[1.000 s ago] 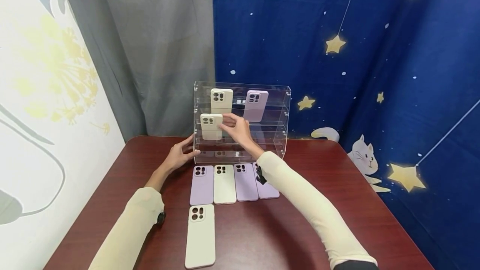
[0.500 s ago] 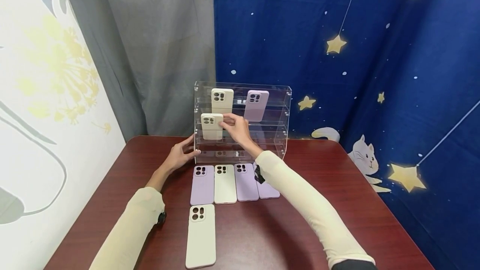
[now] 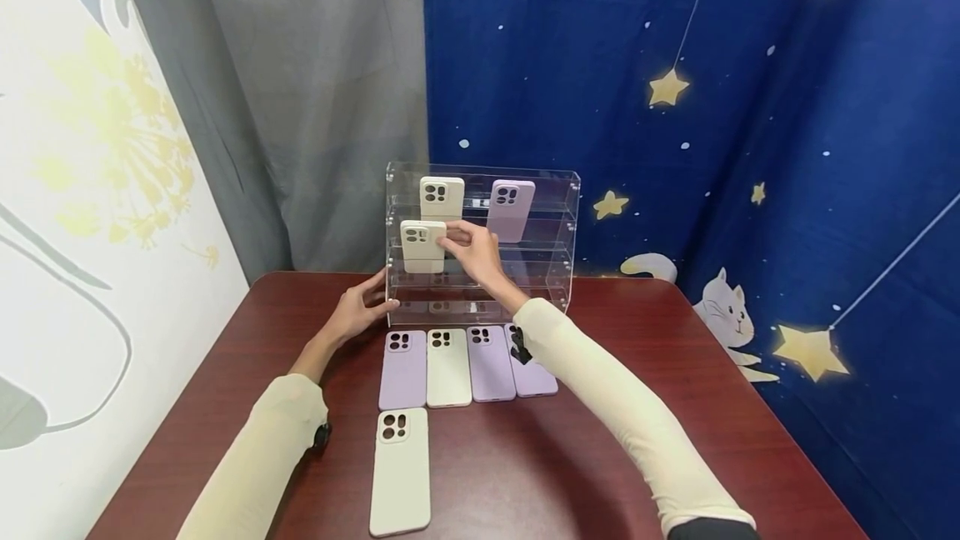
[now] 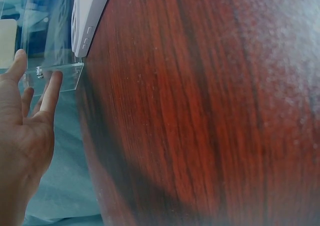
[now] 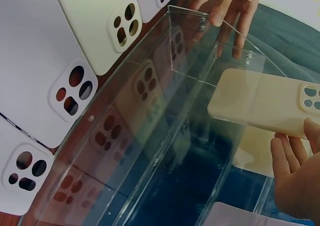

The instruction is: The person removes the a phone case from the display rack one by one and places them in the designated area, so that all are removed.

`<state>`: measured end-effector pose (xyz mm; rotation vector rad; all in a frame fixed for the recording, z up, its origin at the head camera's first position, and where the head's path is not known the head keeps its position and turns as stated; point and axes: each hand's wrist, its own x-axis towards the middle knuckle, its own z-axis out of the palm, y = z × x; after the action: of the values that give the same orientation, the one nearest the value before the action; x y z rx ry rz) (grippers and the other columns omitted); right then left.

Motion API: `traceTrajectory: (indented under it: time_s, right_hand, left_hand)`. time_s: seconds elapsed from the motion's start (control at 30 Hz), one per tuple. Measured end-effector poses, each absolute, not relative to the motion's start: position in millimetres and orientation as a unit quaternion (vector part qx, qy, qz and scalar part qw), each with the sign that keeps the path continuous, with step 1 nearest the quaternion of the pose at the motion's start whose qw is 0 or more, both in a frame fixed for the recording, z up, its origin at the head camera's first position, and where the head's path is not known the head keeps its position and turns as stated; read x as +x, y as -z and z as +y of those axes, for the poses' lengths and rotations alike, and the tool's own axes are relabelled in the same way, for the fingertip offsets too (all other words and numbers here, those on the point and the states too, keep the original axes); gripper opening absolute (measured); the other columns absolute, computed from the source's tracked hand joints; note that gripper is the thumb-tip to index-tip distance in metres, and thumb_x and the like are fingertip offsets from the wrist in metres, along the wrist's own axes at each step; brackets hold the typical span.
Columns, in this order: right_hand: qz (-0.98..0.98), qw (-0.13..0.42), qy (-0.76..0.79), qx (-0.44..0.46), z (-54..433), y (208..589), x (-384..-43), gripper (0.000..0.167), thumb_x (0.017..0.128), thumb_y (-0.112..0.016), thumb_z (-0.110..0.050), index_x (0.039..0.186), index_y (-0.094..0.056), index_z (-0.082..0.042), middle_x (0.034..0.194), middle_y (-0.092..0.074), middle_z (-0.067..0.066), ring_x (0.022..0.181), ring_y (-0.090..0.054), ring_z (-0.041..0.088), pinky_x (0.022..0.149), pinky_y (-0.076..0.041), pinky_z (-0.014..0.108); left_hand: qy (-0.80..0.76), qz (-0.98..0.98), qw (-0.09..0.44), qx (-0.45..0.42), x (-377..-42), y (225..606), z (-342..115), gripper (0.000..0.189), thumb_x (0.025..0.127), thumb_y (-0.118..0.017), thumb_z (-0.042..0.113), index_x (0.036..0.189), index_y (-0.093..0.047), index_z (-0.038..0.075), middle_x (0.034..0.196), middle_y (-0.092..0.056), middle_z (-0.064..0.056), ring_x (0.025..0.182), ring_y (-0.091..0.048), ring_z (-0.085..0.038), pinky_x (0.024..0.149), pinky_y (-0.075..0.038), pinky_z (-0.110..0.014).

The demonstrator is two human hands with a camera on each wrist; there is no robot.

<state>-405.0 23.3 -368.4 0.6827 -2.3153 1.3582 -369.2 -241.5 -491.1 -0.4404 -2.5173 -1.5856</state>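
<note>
My right hand (image 3: 474,255) pinches a cream phone case (image 3: 423,245) by its right edge, in front of the left half of a clear acrylic display stand (image 3: 517,313). The case stands upright, camera cutouts up, its lower end overlapping a middle tier's lip. In the right wrist view, fingers lie behind this case (image 5: 257,98) and the thumb is at its edge. My left hand (image 3: 358,311) holds the stand's left side panel, thumb at the front edge and fingers along the outside. The left wrist view shows these fingertips (image 4: 56,78) at the clear panel.
Higher on the stand are another cream case (image 3: 442,197) and a lilac case (image 3: 512,211). A row of lilac and cream cases (image 3: 449,373) lies along its front, the rightmost partly behind my right sleeve. One more cream case (image 3: 401,477) lies nearer on the red-brown table (image 3: 675,457).
My right hand has raised the cream phone case slightly against the stand in the last half second. The left hand stays at the stand's side.
</note>
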Motion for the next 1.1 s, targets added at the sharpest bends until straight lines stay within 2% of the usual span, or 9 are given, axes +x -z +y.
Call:
traceTrajectory:
  time_s: [0.37, 0.63, 0.9, 1.1]
  right_hand:
    - [-0.813, 0.187, -0.497, 0.24, 26.7, 353.0, -399.8, 0.033, 0.091, -0.083, -0.017, 0.12, -0.076, -0.005, 0.108, -0.078, 0.013, 0.096, -0.078, 0.023, 0.078, -0.062, 0.025]
    - [-0.803, 0.192, -0.511, 0.239, 32.6, 341.9, -395.1, 0.034, 0.09, -0.083, -0.017, 0.121, -0.075, -0.004, 0.109, -0.078, 0.013, 0.098, -0.078, 0.023, 0.079, -0.061, 0.025]
    - [-0.789, 0.188, -0.531, 0.244, 39.3, 337.3, -387.7, 0.033, 0.091, -0.083, -0.015, 0.12, -0.075, -0.003, 0.11, -0.077, 0.015, 0.098, -0.077, 0.024, 0.081, -0.061, 0.025]
    - [-0.785, 0.188, -0.537, 0.244, 44.2, 335.4, -381.8, 0.034, 0.091, -0.083, -0.015, 0.121, -0.075, -0.002, 0.11, -0.077, 0.016, 0.099, -0.077, 0.025, 0.082, -0.061, 0.026]
  left_hand:
    - [0.53, -0.833, 0.067, -0.148, -370.2, 489.8, -241.7, 0.083, 0.095, -0.078, 0.014, 0.164, -0.031, 0.014, 0.162, -0.04, -0.018, 0.134, -0.057, -0.042, 0.095, -0.055, -0.027]
    - [0.528, -0.832, 0.072, -0.153, -371.6, 488.8, -241.8, 0.083, 0.095, -0.078, 0.014, 0.164, -0.031, 0.012, 0.161, -0.04, -0.022, 0.134, -0.056, -0.043, 0.096, -0.055, -0.028]
    - [0.525, -0.837, 0.063, -0.141, -368.1, 487.5, -240.3, 0.084, 0.095, -0.078, 0.016, 0.165, -0.031, 0.015, 0.163, -0.039, -0.02, 0.135, -0.056, -0.041, 0.098, -0.056, -0.039]
    - [0.53, -0.833, 0.062, -0.145, -365.9, 488.1, -240.7, 0.085, 0.096, -0.078, 0.014, 0.165, -0.029, 0.013, 0.163, -0.037, -0.021, 0.136, -0.054, -0.044, 0.095, -0.057, -0.037]
